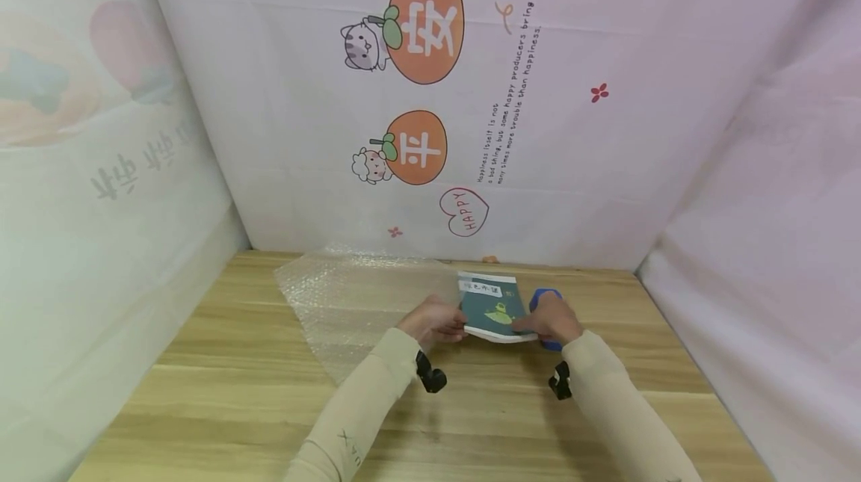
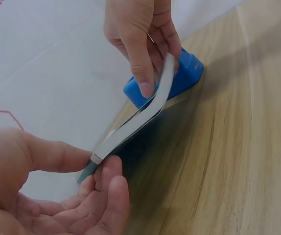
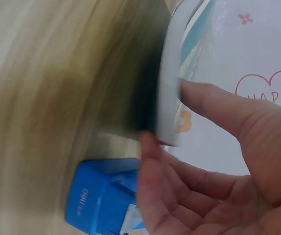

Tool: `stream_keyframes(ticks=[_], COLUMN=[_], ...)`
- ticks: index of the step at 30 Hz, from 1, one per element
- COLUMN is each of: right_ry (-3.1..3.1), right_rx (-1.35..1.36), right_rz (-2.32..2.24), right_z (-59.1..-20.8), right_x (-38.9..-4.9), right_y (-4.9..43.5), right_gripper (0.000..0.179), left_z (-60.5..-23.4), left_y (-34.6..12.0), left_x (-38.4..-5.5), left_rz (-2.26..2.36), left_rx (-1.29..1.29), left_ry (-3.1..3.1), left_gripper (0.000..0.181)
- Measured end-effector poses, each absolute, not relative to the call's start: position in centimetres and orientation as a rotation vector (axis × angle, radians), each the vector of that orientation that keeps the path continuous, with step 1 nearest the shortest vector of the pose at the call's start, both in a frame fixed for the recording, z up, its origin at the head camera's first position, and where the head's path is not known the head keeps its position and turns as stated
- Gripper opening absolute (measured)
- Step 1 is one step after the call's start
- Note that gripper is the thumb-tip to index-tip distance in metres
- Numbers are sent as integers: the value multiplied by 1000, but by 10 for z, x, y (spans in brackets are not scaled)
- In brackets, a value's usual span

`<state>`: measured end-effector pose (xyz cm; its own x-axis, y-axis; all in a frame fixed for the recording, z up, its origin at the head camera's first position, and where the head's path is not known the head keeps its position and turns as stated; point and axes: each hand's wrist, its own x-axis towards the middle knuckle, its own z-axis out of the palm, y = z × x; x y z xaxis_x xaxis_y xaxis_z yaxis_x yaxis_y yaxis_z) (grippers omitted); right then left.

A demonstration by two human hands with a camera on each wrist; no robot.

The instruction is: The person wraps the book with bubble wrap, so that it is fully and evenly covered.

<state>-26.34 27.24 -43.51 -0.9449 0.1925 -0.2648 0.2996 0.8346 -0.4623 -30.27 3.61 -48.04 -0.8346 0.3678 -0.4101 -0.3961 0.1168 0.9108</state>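
Both hands hold a dark green paperback book (image 1: pixel 489 307) with a white label and a yellow-green figure on its cover, slightly bowed and raised at its near edge. My left hand (image 1: pixel 436 320) pinches the book's left side between thumb and fingers; the left wrist view shows the thumb (image 2: pixel 62 155) on the cover and the fingers underneath. On the right side, my right hand (image 1: pixel 553 317) pinches a corner, its thumb (image 3: pixel 211 103) on one face and a finger on the other. Just beyond that hand stands a blue tape dispenser (image 3: pixel 94 196), partly hidden by it.
A sheet of clear bubble wrap (image 1: pixel 336 303) lies on the wooden table (image 1: pixel 222 392) to the left, reaching up to the back wall. White printed cloth (image 1: pixel 296 131) encloses the table at the back and both sides.
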Motion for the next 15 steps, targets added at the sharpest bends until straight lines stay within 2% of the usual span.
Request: stream_keyframes(ticks=[4, 6, 12, 15], right_ry=[2804, 2779, 2688, 2699], right_rx=[415, 454, 543, 515], right_rz=[-855, -933, -1201, -1233], right_z=[-440, -443, -450, -451], right_x=[-262, -261, -258, -255], right_y=[278, 279, 282, 281], right_gripper=[79, 80, 41, 33], left_z=[-484, -485, -487, -486], left_y=[37, 38, 39, 40], left_x=[-305, -305, -303, -302], left_rz=[1760, 1750, 1728, 1728], left_rx=[-37, -45, -50, -41], left_ry=[1870, 1885, 1924, 1927], left_gripper=[9, 8, 6, 8])
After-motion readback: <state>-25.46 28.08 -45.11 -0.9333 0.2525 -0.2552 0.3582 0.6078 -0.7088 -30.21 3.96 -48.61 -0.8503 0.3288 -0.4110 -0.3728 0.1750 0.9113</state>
